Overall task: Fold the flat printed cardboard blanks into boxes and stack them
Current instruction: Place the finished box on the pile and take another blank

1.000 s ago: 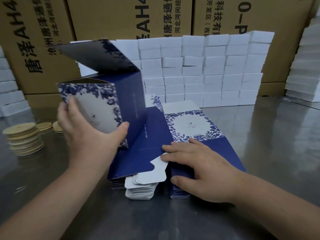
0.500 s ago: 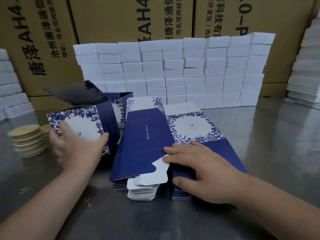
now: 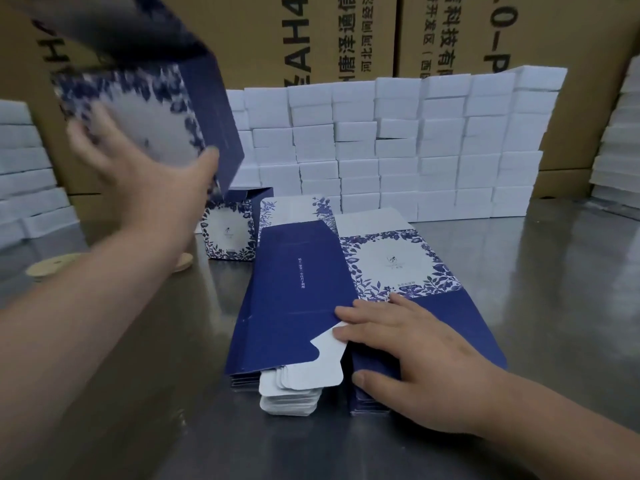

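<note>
**Item 1. wooden discs** (image 3: 52, 270): far left on the tabletop (image 3: 561, 306), partly hidden behind my view of the forearm. No change in place that I can make out.

**Item 2. left hand** (image 3: 149, 174): grip closed on item 3, thumb on its dark blue side and fingers spread over the printed face. Half a second ago it was low, near the tabletop. It is now raised to the upper left and motion-blurred.

**Item 3. folded box** (image 3: 152, 109): the task's thing, off the tabletop, tilted, with its top flap open and running out of view. Half a second ago it was down beside the blanks. I judge it formed and on its way to be stacked or turned, but I cannot tell which.

**Item 4. standing box** (image 3: 230, 233): upright on the tabletop just behind the blanks, below item 3 and apart from it. It is more fully seen now that the hand has gone up. I judge it the likely base for stacking.

**Item 5. stack of flat blanks** (image 3: 294, 299): centre, lying where it lay, with the white tabs (image 3: 304, 367) at the near edge. Many blanks remain, so the task is far from done.

**Item 6. right hand** (image 3: 408, 358): unchanged. The grip is wide, with fingers flat on the top blank by the tab and the thumb against the near edge of the stack. I judge it ready to lift the next blank.

**Item 7. white boxes** (image 3: 398, 150): stacked in a wall at the back, in front of the brown cartons (image 3: 329, 36). As before.
</note>
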Tool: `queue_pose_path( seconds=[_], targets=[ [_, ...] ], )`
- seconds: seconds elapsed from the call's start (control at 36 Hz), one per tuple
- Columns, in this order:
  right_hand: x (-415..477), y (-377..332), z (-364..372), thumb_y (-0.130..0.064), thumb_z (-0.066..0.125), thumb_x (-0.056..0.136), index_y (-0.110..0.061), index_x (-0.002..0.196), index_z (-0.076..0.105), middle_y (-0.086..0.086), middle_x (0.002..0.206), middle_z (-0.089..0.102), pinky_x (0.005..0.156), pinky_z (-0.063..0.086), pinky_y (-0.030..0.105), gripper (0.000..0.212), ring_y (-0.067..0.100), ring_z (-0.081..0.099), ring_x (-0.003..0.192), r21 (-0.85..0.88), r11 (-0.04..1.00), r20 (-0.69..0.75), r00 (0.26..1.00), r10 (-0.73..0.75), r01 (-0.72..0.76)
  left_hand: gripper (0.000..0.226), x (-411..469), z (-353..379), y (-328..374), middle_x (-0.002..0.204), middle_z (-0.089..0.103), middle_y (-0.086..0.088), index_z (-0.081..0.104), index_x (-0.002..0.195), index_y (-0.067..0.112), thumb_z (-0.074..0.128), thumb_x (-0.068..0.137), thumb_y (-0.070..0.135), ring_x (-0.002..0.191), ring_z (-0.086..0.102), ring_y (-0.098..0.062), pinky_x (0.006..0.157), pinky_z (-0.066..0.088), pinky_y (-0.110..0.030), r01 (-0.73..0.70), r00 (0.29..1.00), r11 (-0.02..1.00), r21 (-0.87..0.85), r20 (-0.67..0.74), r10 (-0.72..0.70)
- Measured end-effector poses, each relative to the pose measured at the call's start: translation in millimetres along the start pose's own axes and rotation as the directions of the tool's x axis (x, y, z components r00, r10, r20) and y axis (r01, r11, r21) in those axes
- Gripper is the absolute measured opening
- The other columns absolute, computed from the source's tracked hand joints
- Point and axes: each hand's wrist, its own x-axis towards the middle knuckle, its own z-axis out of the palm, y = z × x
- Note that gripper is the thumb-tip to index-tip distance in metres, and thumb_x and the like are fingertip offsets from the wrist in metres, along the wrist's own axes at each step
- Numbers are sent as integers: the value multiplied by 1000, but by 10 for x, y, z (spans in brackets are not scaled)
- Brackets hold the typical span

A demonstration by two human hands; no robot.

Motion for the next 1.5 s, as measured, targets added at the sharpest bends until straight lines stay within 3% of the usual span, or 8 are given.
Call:
queue_pose_path(
  seconds=[0.22,0.36,0.61,0.86,1.03,1.22,1.31,1.5],
  targets=[
    [-6,-39,-28,-55,42,87,-50,136,35,-49,132,2,107,-19,10,50,-28,-8,126,7,1000,12,1000,-22,22,102,708,551,268,156,0,-12,10,149,26,65,69,57,141,16,-30,111,27,-35,-92,995,996,-1,29,92],
    [0,-118,-46,-54,40,73,-44,107,65,-23,122,60,99,39,27,44,-7,53,114,-97,995,-139,990,-17,3,102,753,991,-17,157,-3,-7,9,148,34,66,67,61,141,14,-33,112,25,-47,35,990,996,79,135,-45],
    [32,-115,-65,-56,35,71,-46,102,67,-25,118,62,89,51,31,45,-4,58,110,-127,992,-84,996,10,-21,89,270,1337,-665,150,21,-12,21,141,24,65,72,59,128,36,-38,107,28,-51,79,932,930,358,305,-197],
    [28,-151,-84,-54,36,71,-46,103,66,-25,119,61,94,47,29,45,-5,57,112,-119,991,-31,998,52,-56,23,-55,1285,-969,104,63,-11,55,103,15,50,90,33,89,54,-29,72,38,-32,0,838,969,246,530,-134],
    [25,-146,-75,-54,36,71,-46,104,66,-25,119,61,93,48,30,45,-4,57,112,-111,993,-42,998,45,-49,33,-125,1297,-842,138,48,-14,49,130,12,37,100,17,115,51,-27,84,35,-25,243,642,970,28,745,-182],
    [21,-117,-39,-53,39,71,-44,105,66,-23,120,61,95,46,30,45,-3,57,113,-114,993,-94,995,20,-31,51,-162,1179,-910,139,48,-4,50,132,15,30,99,48,127,43,-23,104,31,-39,408,555,911,62,775,-301],
    [6,-115,-43,-51,41,72,-41,106,67,-20,121,62,97,42,31,44,0,58,113,-98,995,-120,993,-3,-9,47,-231,1082,-921,129,57,-6,58,122,12,28,100,41,119,49,-25,107,34,-43,415,625,910,7,724,-291],
    [-16,-28,-42,-57,35,81,-42,133,47,-36,141,25,107,-11,6,56,-27,4,126,103,994,-74,997,-22,30,29,-627,737,-796,92,59,-9,57,94,10,34,101,26,77,56,-17,71,41,-25,683,617,719,-131,629,-472]
  ],
)
